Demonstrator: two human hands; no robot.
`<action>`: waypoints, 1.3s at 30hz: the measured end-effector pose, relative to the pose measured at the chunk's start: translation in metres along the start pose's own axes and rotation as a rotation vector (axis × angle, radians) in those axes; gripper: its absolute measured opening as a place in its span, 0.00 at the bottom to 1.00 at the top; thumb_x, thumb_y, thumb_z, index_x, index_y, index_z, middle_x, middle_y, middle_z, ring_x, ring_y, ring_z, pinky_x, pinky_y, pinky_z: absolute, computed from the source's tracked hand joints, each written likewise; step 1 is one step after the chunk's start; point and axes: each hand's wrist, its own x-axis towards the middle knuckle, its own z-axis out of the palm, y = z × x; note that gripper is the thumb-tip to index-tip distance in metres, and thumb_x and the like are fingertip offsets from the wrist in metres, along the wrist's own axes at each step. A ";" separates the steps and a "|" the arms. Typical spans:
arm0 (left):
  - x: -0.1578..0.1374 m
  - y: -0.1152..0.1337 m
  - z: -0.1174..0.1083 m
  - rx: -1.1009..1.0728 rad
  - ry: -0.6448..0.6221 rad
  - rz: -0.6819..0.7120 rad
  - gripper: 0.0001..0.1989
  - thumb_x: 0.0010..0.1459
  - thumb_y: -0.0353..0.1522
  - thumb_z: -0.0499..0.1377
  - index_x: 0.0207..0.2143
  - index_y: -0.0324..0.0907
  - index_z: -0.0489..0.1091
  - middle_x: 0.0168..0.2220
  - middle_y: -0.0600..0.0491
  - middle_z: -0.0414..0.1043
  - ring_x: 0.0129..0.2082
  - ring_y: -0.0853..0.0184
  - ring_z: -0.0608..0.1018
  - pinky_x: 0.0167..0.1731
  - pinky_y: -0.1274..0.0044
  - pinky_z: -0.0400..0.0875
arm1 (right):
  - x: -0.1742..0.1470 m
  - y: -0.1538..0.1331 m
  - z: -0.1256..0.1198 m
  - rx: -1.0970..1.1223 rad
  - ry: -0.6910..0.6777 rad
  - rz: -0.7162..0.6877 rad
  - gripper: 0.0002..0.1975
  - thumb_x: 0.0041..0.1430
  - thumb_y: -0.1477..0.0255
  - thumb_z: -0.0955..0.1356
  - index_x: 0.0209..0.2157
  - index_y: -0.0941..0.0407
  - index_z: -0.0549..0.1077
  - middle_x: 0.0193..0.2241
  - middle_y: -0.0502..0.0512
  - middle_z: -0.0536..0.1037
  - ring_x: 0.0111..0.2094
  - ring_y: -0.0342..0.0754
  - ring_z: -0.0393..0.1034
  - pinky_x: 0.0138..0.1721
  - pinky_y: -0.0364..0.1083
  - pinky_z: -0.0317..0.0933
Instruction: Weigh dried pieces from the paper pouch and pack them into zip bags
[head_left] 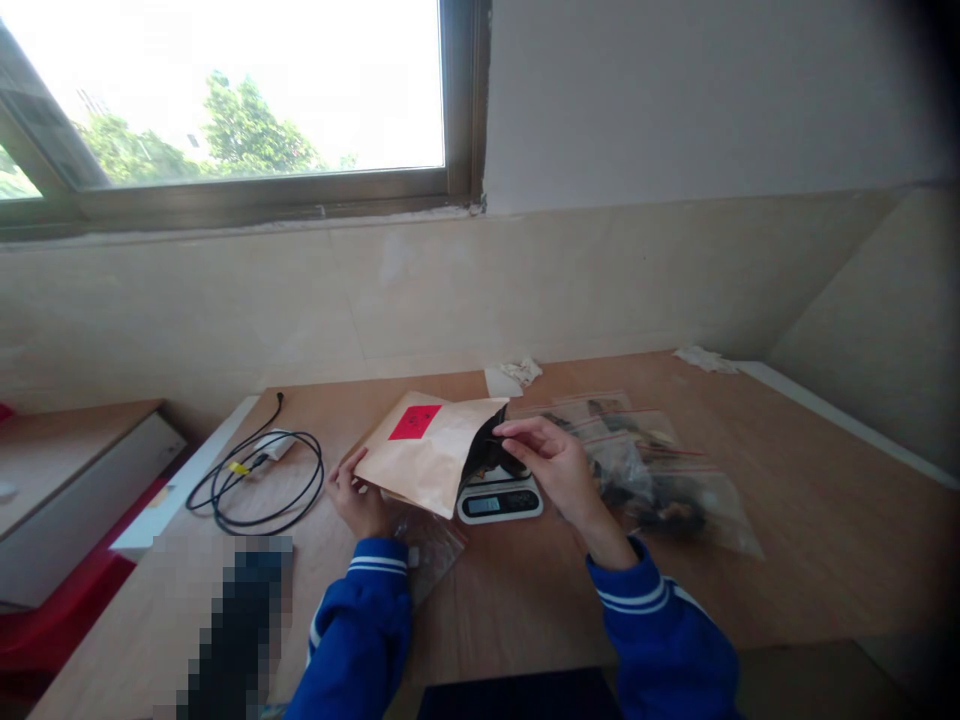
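Observation:
A kraft paper bag (420, 470) with a red label (415, 422) is tilted on its side, its dark mouth facing right. My left hand (360, 500) is closed around the bag's lower left end. At the mouth, the fingertips of my right hand (551, 460) are pinched together; whatever they hold is too small or hidden to name. Just below the mouth stands a white digital scale (501, 505) with a lit display, and its top is partly covered by the bag and my right hand. A clear zip bag (431, 550) lies under my left wrist.
Several clear zip bags with dark contents (675, 500) lie to the right. A coiled black cable (259, 525) with a white adapter (275, 444) is at the left, near a blurred-out dark object (240, 630). Crumpled white paper (523, 372) sits by the wall.

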 end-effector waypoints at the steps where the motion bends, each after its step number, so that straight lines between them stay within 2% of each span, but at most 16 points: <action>1: 0.001 0.001 0.000 0.016 0.012 -0.003 0.20 0.47 0.21 0.55 0.43 0.44 0.74 0.44 0.50 0.60 0.34 0.72 0.70 0.34 0.78 0.70 | 0.000 0.004 -0.002 0.025 0.041 0.007 0.08 0.52 0.66 0.72 0.34 0.54 0.75 0.38 0.54 0.80 0.42 0.48 0.74 0.45 0.47 0.67; 5: 0.003 0.001 -0.001 0.048 0.072 -0.047 0.20 0.45 0.21 0.58 0.42 0.44 0.74 0.41 0.52 0.60 0.31 0.74 0.69 0.35 0.78 0.70 | 0.005 0.028 -0.019 0.115 0.173 0.054 0.11 0.49 0.66 0.74 0.34 0.54 0.74 0.39 0.54 0.80 0.43 0.49 0.74 0.47 0.49 0.66; 10: 0.006 -0.007 0.002 -0.022 0.098 -0.159 0.19 0.46 0.24 0.60 0.42 0.42 0.72 0.41 0.52 0.60 0.34 0.72 0.70 0.37 0.75 0.71 | 0.022 0.073 -0.043 -0.036 0.235 0.057 0.14 0.48 0.64 0.73 0.35 0.56 0.74 0.38 0.56 0.79 0.41 0.49 0.73 0.47 0.51 0.65; 14: 0.007 -0.008 0.003 -0.045 0.107 -0.158 0.19 0.45 0.25 0.61 0.43 0.41 0.72 0.42 0.51 0.60 0.37 0.69 0.71 0.37 0.74 0.71 | 0.036 0.113 -0.046 -0.141 0.293 0.041 0.15 0.48 0.62 0.72 0.34 0.57 0.74 0.35 0.57 0.78 0.37 0.50 0.73 0.44 0.52 0.66; 18: 0.006 -0.004 0.001 -0.024 0.065 -0.130 0.19 0.46 0.24 0.60 0.43 0.42 0.72 0.42 0.52 0.60 0.37 0.70 0.70 0.38 0.74 0.71 | 0.043 0.138 -0.045 -0.248 0.276 0.043 0.16 0.50 0.59 0.69 0.35 0.57 0.73 0.36 0.59 0.78 0.37 0.51 0.73 0.43 0.53 0.66; 27: 0.005 -0.001 0.002 -0.021 0.048 -0.132 0.19 0.46 0.23 0.59 0.43 0.43 0.72 0.41 0.52 0.59 0.35 0.71 0.70 0.38 0.73 0.71 | 0.040 0.143 -0.048 -0.273 0.215 0.032 0.17 0.49 0.59 0.70 0.36 0.57 0.74 0.35 0.60 0.79 0.36 0.52 0.74 0.41 0.52 0.66; 32: 0.005 -0.005 0.001 -0.002 0.030 -0.132 0.19 0.46 0.24 0.59 0.43 0.43 0.72 0.41 0.53 0.59 0.33 0.72 0.69 0.37 0.74 0.71 | 0.038 0.141 -0.049 -0.220 0.277 0.043 0.17 0.48 0.58 0.71 0.34 0.57 0.75 0.34 0.59 0.79 0.37 0.52 0.73 0.42 0.52 0.66; 39: 0.004 -0.004 0.002 0.016 0.033 -0.113 0.18 0.46 0.25 0.59 0.42 0.43 0.72 0.42 0.52 0.60 0.35 0.70 0.70 0.38 0.73 0.71 | 0.036 0.126 -0.062 -0.113 0.437 0.048 0.16 0.47 0.59 0.72 0.34 0.57 0.74 0.34 0.57 0.78 0.37 0.50 0.72 0.44 0.52 0.65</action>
